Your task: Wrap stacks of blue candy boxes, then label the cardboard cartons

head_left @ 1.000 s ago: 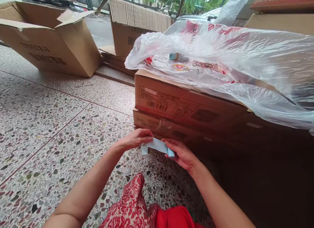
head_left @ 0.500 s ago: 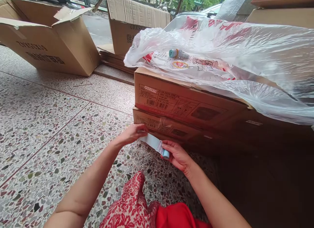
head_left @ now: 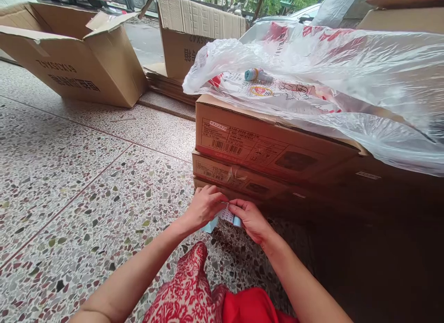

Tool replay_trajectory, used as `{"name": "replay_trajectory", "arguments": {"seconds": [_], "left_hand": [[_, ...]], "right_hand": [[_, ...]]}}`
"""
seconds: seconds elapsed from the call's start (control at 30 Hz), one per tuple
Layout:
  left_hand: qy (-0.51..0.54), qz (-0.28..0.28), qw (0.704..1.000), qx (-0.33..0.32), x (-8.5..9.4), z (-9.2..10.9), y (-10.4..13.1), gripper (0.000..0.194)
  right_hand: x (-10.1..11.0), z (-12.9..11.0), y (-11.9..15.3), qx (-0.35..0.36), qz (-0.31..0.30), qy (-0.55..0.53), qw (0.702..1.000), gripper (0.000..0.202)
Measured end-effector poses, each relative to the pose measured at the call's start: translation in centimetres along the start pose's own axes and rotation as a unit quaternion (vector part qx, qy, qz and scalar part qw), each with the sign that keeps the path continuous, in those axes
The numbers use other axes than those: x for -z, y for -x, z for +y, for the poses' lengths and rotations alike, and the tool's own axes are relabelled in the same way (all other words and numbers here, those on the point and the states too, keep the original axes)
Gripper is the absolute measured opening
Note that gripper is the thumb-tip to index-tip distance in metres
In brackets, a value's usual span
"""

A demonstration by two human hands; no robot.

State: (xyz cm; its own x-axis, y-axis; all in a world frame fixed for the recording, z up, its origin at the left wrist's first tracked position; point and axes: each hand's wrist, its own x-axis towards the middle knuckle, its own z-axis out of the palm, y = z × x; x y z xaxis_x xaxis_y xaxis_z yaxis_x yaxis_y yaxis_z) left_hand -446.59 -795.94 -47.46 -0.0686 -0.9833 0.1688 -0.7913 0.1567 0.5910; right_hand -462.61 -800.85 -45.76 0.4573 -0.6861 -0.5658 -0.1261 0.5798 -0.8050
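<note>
My right hand (head_left: 252, 220) grips a small light-blue roll of stickers (head_left: 237, 221), thumb and forefinger pinching its unrolled strip. Printed white number stickers (head_left: 227, 214) show on the strip between my two hands. My left hand (head_left: 206, 205) is closed, its fingertips pinched at the strip's upper edge close to my right thumb; whether a single sticker is lifted there is hidden. Below my left fingers dangles the strip's pale-blue free end (head_left: 210, 226). Just beyond both hands stand stacked brown cartons (head_left: 258, 142); the top one carries a white number sticker (head_left: 218, 126) on its printed side.
Clear plastic sheeting (head_left: 347, 68) drapes over the top carton, with another blue sticker roll (head_left: 252, 74) lying on it. An open cardboard box (head_left: 100, 68) sits at the left on the speckled floor (head_left: 86, 175). Behind stands another open box (head_left: 201, 17) beside flattened cardboard.
My left hand has moved right along the strip, up to my right hand. The strip's free end now hangs bent below it. The view has shifted slightly.
</note>
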Motion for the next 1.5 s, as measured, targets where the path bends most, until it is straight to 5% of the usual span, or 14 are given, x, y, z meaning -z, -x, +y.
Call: {"name": "replay_trajectory", "arguments": {"seconds": [0.27, 0.43, 0.57, 0.73, 1.0, 1.17, 1.5], "left_hand": [[-0.086, -0.010, 0.988, -0.126, -0.3, -0.4, -0.1, 0.023], [-0.120, -0.006, 0.982, -0.144, -0.9, 0.0, 0.2, 0.018], [-0.108, 0.000, 0.987, -0.119, -1.1, 0.0, 0.4, 0.017], [0.046, 0.060, 0.997, -0.027, -1.0, -0.2, 0.9, 0.021], [0.183, 0.031, 0.980, 0.069, -1.5, 0.8, 1.3, 0.021], [0.193, 0.001, 0.974, 0.122, -1.2, 1.2, 1.0, 0.022], [0.164, 0.032, 0.976, 0.143, -1.7, 1.2, 0.8, 0.021]], "right_hand": [[0.3, -0.1, 0.1, -0.045, -0.004, -0.001, 0.999, 0.031], [0.5, 0.2, -0.2, -0.046, 0.000, -0.010, 0.999, 0.029], [0.6, 0.3, -0.3, -0.051, 0.002, -0.027, 0.998, 0.030], [1.0, 0.4, -0.4, -0.047, 0.015, -0.074, 0.996, 0.032], [0.5, 0.8, -0.4, 0.019, 0.061, -0.101, 0.993, 0.043], [0.2, 1.4, -0.6, 0.080, 0.104, -0.065, 0.989, 0.042], [0.0, 1.9, -1.0, 0.104, 0.114, -0.058, 0.986, 0.044]]}}
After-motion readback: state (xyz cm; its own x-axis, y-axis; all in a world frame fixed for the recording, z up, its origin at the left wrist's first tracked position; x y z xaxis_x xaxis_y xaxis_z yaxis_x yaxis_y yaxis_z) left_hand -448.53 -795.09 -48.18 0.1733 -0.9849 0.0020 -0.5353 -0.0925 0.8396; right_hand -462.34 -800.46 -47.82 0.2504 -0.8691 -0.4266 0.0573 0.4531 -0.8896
